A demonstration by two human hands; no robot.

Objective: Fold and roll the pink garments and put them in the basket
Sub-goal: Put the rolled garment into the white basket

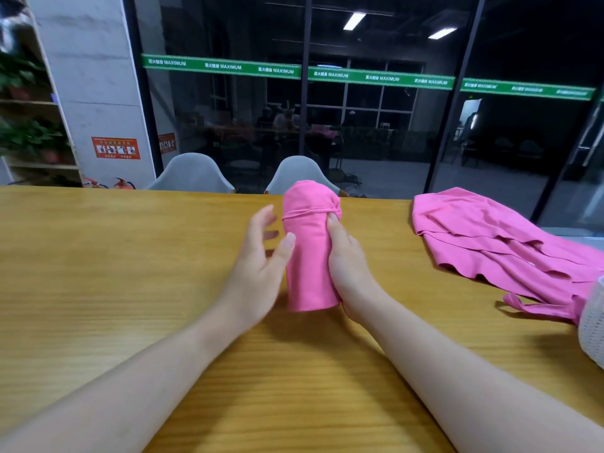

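Upright between both hands, the pink roll (310,250) stands on the table (98,256), with the right hand (346,266) grasping its 3 o'clock side. At 9 o'clock the left hand (261,256) is relaxed, thumb touching the cloth. More garments (496,243) lie well apart at 3 o'clock, touching the basket (593,322).

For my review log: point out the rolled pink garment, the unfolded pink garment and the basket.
rolled pink garment (309,256), head view, middle of the roll.
unfolded pink garment (490,237), head view, flat upper panel.
basket (593,325), head view, white mesh wall at the right edge.
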